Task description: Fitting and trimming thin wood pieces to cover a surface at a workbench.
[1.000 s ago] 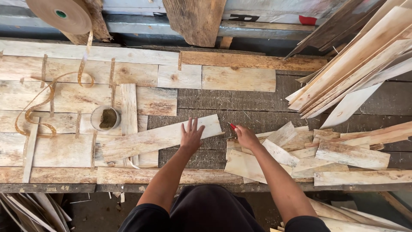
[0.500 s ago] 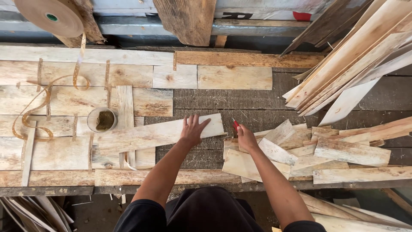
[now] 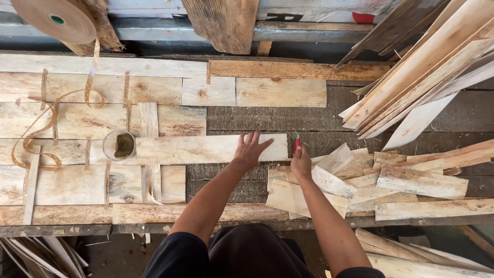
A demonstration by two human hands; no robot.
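My left hand (image 3: 250,150) lies flat with spread fingers on the right end of a long pale veneer strip (image 3: 206,149), which lies level across the dark workbench (image 3: 278,118). Just past that end, my right hand (image 3: 300,163) is closed around a small red-handled cutter (image 3: 296,141) pointing away from me. The strip's left end lies by a small round cup of dark paste (image 3: 119,145). Joined veneer sheets (image 3: 77,121) held by brown tape strips cover the bench's left half.
A loose heap of short veneer offcuts (image 3: 381,180) lies right of my right hand. Long veneer slats (image 3: 427,67) lean in at the upper right. A brown tape roll (image 3: 54,19) hangs top left, its tail (image 3: 41,128) curling over the sheets. More scraps (image 3: 427,257) lie below the bench.
The veneer strip has turned from tilted to level and shifted up against the joined sheets. My left hand slid with it; my right hand moved up to the strip's right end.
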